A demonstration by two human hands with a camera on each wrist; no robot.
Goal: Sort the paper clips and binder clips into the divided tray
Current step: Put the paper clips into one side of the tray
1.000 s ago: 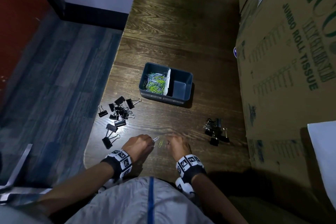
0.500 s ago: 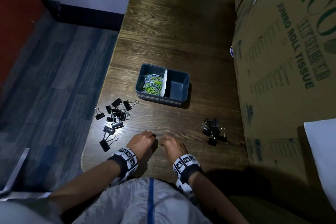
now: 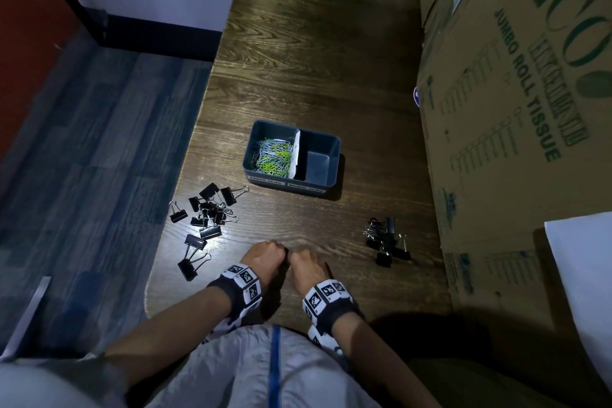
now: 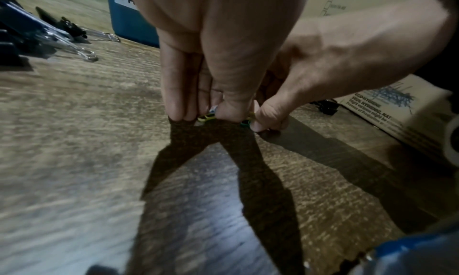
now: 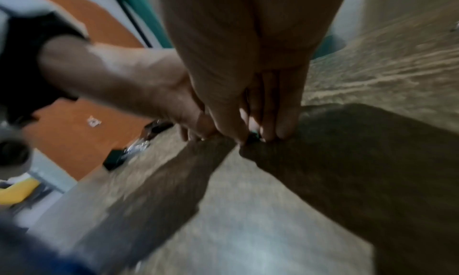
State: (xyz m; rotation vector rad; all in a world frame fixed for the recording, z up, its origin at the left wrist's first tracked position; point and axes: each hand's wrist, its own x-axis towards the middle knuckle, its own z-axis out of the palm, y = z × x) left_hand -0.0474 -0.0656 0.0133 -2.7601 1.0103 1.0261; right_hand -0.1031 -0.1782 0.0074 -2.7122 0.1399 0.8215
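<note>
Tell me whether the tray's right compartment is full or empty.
Empty. In the head view the right compartment shows only bare blue floor, while coloured paper clips fill the left side of the white divider.

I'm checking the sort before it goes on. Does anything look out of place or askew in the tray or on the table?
Slightly. The white divider in the tray leans instead of standing straight. The right compartment is empty, while binder clips lie in two piles, left and right. Nothing looks spilled or damaged.
</note>
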